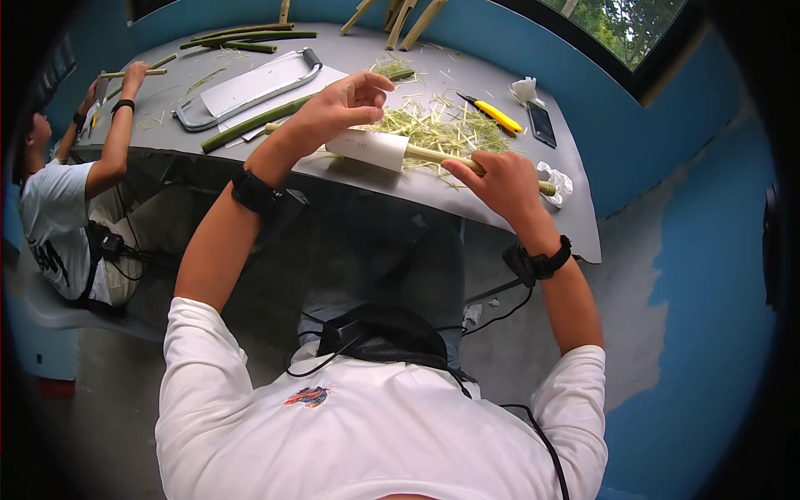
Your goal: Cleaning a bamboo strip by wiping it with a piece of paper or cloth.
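Observation:
My left hand [337,108] grips a folded white sheet, likely sandpaper [368,148], wrapped around a pale peeled stick [433,155] lying across the grey table [467,208]. My right hand [492,179] holds the same stick further right, near its end. A heap of thin greenish shavings [433,125] lies just behind the stick. A green unpeeled stalk [250,125] rests on the table just beyond my left wrist.
A hacksaw [250,87] on white paper, a yellow utility knife [496,112], a dark phone [542,123] and crumpled tissues [557,179] lie on the table. More green stalks [250,37] sit at the far edge. Another person [62,200] sits at left holding a stick.

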Action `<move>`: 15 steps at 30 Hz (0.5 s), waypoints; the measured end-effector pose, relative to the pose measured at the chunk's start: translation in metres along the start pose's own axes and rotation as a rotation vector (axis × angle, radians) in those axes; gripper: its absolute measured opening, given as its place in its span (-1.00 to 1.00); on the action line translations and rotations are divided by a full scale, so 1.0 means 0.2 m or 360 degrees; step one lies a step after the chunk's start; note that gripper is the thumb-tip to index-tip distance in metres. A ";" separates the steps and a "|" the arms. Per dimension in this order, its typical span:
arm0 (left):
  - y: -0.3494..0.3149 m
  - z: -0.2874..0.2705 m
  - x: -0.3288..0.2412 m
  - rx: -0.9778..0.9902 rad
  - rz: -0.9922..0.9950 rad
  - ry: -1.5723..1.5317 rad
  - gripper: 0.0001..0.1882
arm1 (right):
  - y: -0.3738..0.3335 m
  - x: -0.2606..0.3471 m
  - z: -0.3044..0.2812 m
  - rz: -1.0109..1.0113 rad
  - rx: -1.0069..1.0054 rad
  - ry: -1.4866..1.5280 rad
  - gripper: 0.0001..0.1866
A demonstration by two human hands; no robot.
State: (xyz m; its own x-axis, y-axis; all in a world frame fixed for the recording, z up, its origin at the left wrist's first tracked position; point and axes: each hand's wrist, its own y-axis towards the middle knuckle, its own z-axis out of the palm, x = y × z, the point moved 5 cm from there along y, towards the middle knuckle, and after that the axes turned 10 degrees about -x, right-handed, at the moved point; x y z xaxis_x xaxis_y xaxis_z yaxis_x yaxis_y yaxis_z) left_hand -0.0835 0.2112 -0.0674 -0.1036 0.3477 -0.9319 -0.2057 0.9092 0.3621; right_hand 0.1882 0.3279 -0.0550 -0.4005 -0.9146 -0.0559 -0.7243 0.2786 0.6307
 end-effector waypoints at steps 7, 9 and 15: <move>-0.02 0.04 -0.01 0.0002 -0.0020 0.0170 -0.67 | -0.01 -0.02 0.00 -0.0032 -0.0111 -0.0022 -0.18; -0.03 0.09 -0.04 -0.0041 0.0211 0.0824 -0.73 | 0.01 -0.01 -0.02 -0.0061 -0.0163 -0.0065 -0.18; -0.05 0.24 -0.07 -0.0256 0.0790 0.1990 -0.47 | 0.04 0.01 -0.07 0.0064 -0.0138 -0.0064 -0.20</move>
State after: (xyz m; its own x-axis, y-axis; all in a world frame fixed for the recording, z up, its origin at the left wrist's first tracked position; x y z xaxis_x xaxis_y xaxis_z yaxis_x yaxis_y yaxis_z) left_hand -0.0342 0.2085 -0.0593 -0.9897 0.1113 -0.0904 0.0101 0.6830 0.7304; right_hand 0.1894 0.3249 -0.0385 -0.4517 -0.8902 -0.0591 -0.6567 0.2869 0.6974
